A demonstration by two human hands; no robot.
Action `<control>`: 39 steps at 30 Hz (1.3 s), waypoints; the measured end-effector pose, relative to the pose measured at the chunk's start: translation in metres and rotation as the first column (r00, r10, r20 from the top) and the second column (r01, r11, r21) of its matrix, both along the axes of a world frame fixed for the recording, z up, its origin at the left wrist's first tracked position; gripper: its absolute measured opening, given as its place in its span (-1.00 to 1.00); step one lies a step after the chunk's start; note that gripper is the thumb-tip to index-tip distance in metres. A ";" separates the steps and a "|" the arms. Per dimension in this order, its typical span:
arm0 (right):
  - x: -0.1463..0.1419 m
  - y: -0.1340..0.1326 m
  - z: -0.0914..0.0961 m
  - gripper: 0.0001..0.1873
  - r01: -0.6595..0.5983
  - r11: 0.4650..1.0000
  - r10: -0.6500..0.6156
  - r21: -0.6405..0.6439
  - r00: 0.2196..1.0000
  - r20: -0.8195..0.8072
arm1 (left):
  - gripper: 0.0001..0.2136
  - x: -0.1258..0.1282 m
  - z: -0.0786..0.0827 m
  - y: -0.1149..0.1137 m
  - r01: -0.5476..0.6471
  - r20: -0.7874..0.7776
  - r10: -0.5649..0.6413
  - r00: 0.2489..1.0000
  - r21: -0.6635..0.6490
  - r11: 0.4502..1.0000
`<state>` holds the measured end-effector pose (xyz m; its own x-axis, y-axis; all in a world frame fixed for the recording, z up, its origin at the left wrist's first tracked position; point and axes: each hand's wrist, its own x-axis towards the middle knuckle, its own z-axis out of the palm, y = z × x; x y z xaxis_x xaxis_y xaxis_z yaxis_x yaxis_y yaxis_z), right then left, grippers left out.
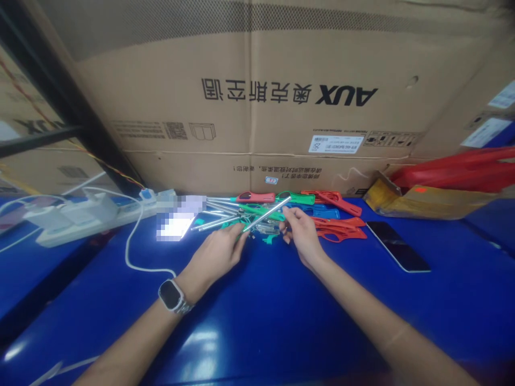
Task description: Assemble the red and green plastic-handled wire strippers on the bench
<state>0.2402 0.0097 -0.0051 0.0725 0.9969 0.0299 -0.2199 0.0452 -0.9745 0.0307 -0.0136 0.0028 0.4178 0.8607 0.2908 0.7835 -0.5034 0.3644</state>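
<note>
My left hand (217,252), with a watch on its wrist, pinches the lower end of a long thin metal tube (267,213) that slants up to the right. My right hand (301,233) holds its fingers closed at the tube's upper end, over a heap of long-nosed lighters (257,209) with red, green and blue handles and silver tubes. Both hands hover just above the blue table (249,321).
A large cardboard box (249,96) stands behind the heap. A dark phone (398,246) lies face up to the right. A white power strip (80,214) with chargers and a white cable (132,252) sits left. Red plastic items (454,166) and a yellow bag lie at far right.
</note>
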 end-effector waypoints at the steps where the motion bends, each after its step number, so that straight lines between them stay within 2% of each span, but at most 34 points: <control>1: 0.000 0.000 0.000 -0.64 -0.015 1.000 0.015 -0.003 1.000 -0.027 | -0.77 0.000 0.000 0.000 -0.001 -0.002 0.001 1.000 -0.007 1.000; 7: -0.014 -0.008 -0.003 -0.70 -0.281 0.959 0.277 -0.022 0.953 -0.121 | -0.78 0.001 0.001 -0.001 0.030 0.059 -0.027 0.998 -0.051 0.998; 11: -0.021 -0.011 -0.004 -0.82 -0.357 0.934 0.354 -0.029 0.933 -0.062 | -0.79 0.003 0.000 -0.002 0.069 0.053 -0.065 0.996 -0.087 0.994; 15: -0.020 -0.011 -0.004 -0.87 -0.364 0.931 0.363 -0.022 0.931 -0.028 | -0.78 0.004 0.000 -0.003 0.083 0.039 -0.079 0.996 -0.108 0.991; 17: -0.021 -0.012 -0.005 -0.77 -0.356 0.934 0.356 -0.009 0.934 0.007 | -0.79 0.004 0.000 -0.004 0.092 0.057 -0.086 0.995 -0.111 0.990; 21: -0.025 -0.010 -0.011 -0.44 -0.310 0.950 0.310 -0.022 0.943 0.117 | -0.83 0.004 -0.002 -0.005 0.124 0.093 -0.115 0.989 -0.098 0.987; 24: -0.028 -0.009 -0.016 -0.34 -0.261 0.965 0.259 -0.010 0.953 0.157 | -0.81 0.005 -0.002 -0.005 0.138 0.081 -0.131 0.988 -0.085 0.987; 31: -0.030 -0.014 -0.014 -0.32 -0.177 0.984 0.172 0.014 0.971 0.163 | -0.77 0.006 0.000 -0.004 0.127 0.033 -0.125 0.992 -0.082 0.989; 36: -0.023 -0.013 -0.011 -0.36 -0.282 0.958 0.265 0.050 0.940 0.213 | -0.77 0.004 0.001 -0.005 0.156 0.020 -0.155 0.988 -0.086 0.984; 39: -0.020 -0.011 -0.013 -0.39 -0.301 0.950 0.278 0.087 0.937 0.211 | -0.75 0.003 0.002 -0.005 0.167 0.004 -0.167 0.986 -0.079 0.983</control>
<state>0.2197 -0.0017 -0.0186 -0.2376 0.9625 0.1309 -0.0478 0.1230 -0.9912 0.0336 -0.0190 0.0048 0.5582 0.7990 0.2236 0.6919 -0.5970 0.4061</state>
